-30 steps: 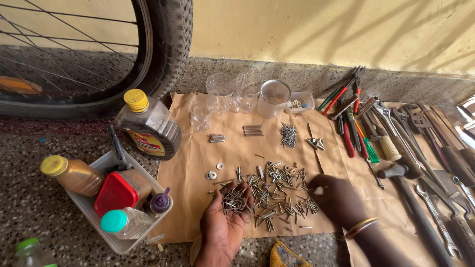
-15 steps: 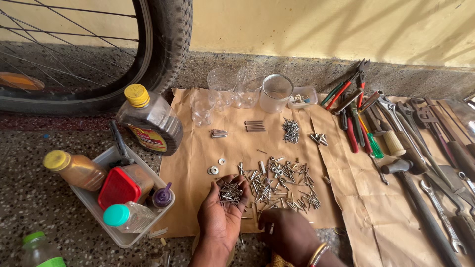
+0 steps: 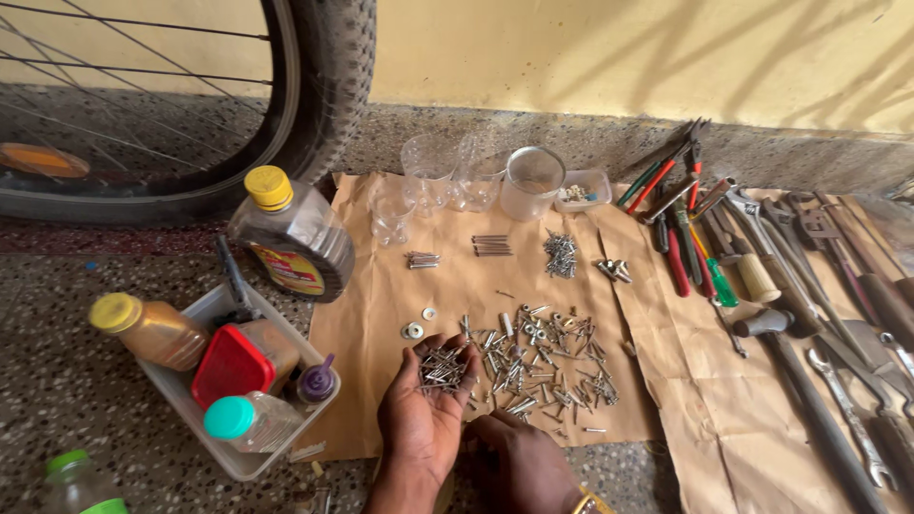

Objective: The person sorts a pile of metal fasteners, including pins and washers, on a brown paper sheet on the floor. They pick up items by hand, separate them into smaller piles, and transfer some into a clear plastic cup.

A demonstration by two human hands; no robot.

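Head view showed the left hand (image 3: 426, 419) open, palm up, cupping small nails (image 3: 441, 369) beside the loose pile of screws (image 3: 538, 357) (on brown paper (image 3: 457, 276)). The right hand (image 3: 519, 464) lay just beside it; I cannot tell how its fingers were.

Two washers (image 3: 412, 330) are lying on the brown paper (image 3: 381, 286). Four clear cups (image 3: 427, 168) are standing along its far edge. Four small sorted piles (image 3: 560, 254) of fasteners are sitting in a row. Two hands (image 3: 424, 419) are showing.
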